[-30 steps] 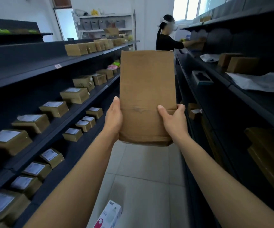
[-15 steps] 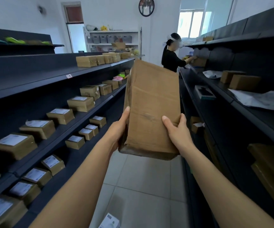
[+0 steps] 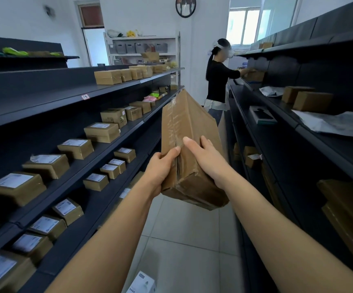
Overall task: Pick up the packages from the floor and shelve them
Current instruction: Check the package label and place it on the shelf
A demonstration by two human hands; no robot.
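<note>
The tiled aisle (image 3: 184, 240) ran open between the shelving, save a white box (image 3: 141, 284) at the near floor and another person (image 3: 217, 79) standing at its far end. Labelled parcels (image 3: 76, 148) crowded the left shelves (image 3: 44, 102).

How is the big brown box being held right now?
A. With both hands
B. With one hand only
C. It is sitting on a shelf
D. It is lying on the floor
A: the left hand and the right hand both grip the box in the air.
</note>
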